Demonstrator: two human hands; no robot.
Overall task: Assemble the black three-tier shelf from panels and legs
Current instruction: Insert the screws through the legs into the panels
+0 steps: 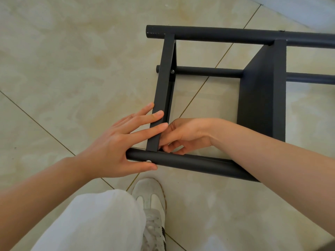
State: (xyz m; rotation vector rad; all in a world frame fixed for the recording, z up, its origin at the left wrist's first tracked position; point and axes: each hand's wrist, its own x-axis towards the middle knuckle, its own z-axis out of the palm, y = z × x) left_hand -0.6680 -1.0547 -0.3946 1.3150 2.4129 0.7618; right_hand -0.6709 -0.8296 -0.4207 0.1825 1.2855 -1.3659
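Where the shelf lies: the black shelf (pixel 261 98) is on its side on the tiled floor (pixel 72 60), just ahead of my shoe (pixel 152 201), with its legs running level and its panels standing on edge.
How it will handle: metal by the look, stiff and, I judge, fairly light. The smooth painted tubes could roll or slide on tile, so it is best held at a joint where panel meets leg, not mid-span.
Left hand: my left hand (pixel 116 144) lies flat, fingers straight and spread across the edge of the end panel (pixel 164 84). The thumb runs along the near leg (pixel 190 163), just beside a silver screw head (pixel 149 161). It presses and steadies, gripping nothing.
Right hand: my right hand (pixel 184 134) reaches in from the right, wrist bent, fingers (pixel 168 147) curled into the inner corner where that panel meets the near leg.
Right grip: closed to a pinch, but the fingertips hide the spot, so I cannot tell whether they hold a fastener.
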